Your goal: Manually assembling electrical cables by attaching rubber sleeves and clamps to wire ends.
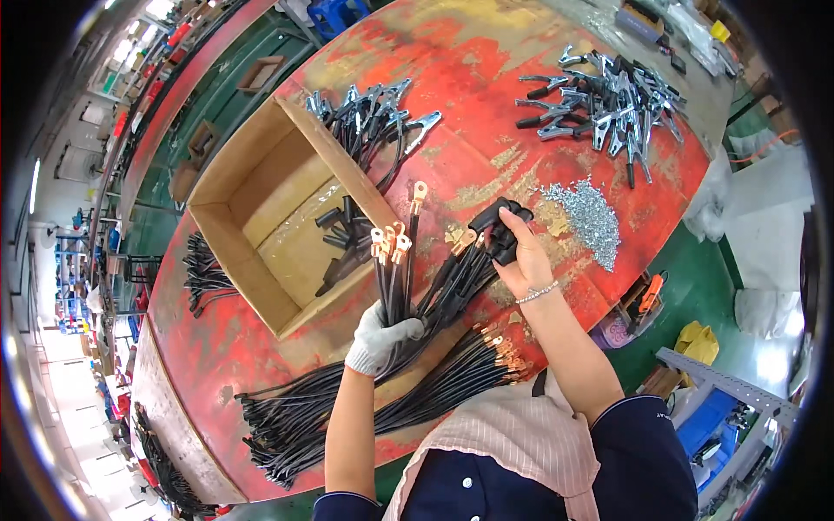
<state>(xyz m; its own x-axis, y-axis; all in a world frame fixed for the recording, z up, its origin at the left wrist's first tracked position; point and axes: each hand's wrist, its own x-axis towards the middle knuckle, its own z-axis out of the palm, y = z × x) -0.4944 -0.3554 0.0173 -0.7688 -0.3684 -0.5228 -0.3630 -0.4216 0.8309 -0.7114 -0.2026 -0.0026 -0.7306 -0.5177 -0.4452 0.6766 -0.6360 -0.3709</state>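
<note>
My left hand, in a pale knitted glove, is closed around a bunch of black cables. Copper ring lugs stick up from their ends, one higher than the others. My bare right hand is closed on several black rubber sleeves, pinched between thumb and fingers. Just beside these sleeves, a copper lug tops more black cables that slant down to the left. Whether a sleeve touches that lug I cannot tell. Below my hands lies a large bundle of lugged black cables.
An open cardboard box holds loose black sleeves. Cables with metal clamps lie behind it. Farther right are a heap of clamps and a pile of small metal parts on the worn red table. A grey rack stands right.
</note>
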